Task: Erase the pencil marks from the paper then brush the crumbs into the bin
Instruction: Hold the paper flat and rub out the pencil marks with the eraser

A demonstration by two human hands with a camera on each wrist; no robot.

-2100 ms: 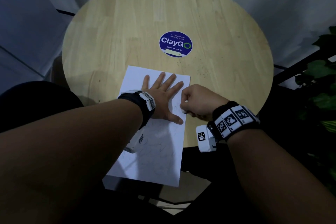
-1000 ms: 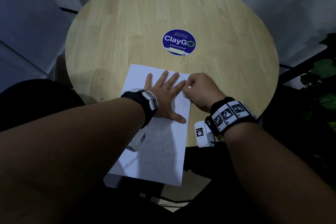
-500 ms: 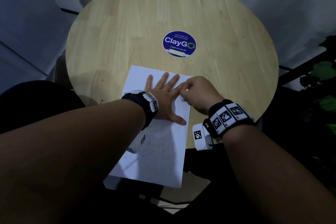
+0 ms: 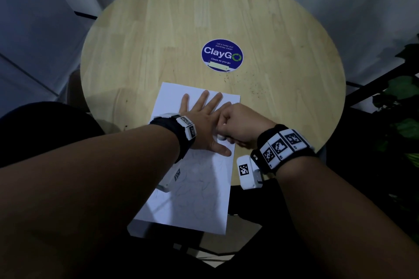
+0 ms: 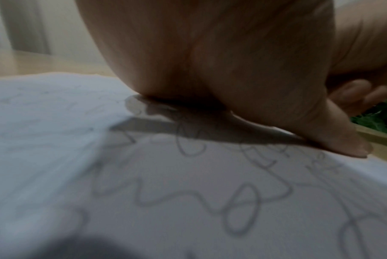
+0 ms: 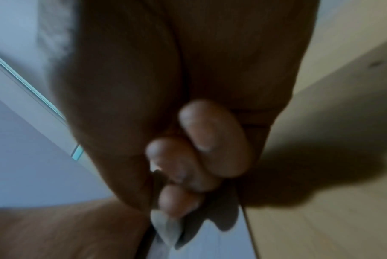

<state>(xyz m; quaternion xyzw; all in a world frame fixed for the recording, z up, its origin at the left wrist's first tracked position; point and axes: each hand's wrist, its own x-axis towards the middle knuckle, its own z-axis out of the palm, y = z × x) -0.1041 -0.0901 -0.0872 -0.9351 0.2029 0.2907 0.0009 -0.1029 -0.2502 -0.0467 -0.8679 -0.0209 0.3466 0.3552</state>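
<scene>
A white sheet of paper (image 4: 199, 190) with grey pencil scribbles (image 5: 239, 206) lies at the near edge of a round wooden table (image 4: 181, 18). My left hand (image 4: 205, 120) presses flat on the paper's upper half, fingers spread. My right hand (image 4: 235, 123) is curled in a fist over the paper's right edge, next to the left thumb, and grips a small white eraser (image 4: 221, 137) whose tip (image 6: 165, 227) touches the paper. Most of the eraser is hidden in the fist.
A blue round ClayGo sticker (image 4: 222, 55) sits mid-table. Dark eraser crumbs (image 4: 254, 88) are scattered on the wood to the right of the paper. Green plant leaves (image 4: 405, 88) stand off the table's right side. No bin is in view.
My right hand with the eraser went up along the paper's right edge and has now come back down toward the left thumb. The left hand stays flat on the paper.
</scene>
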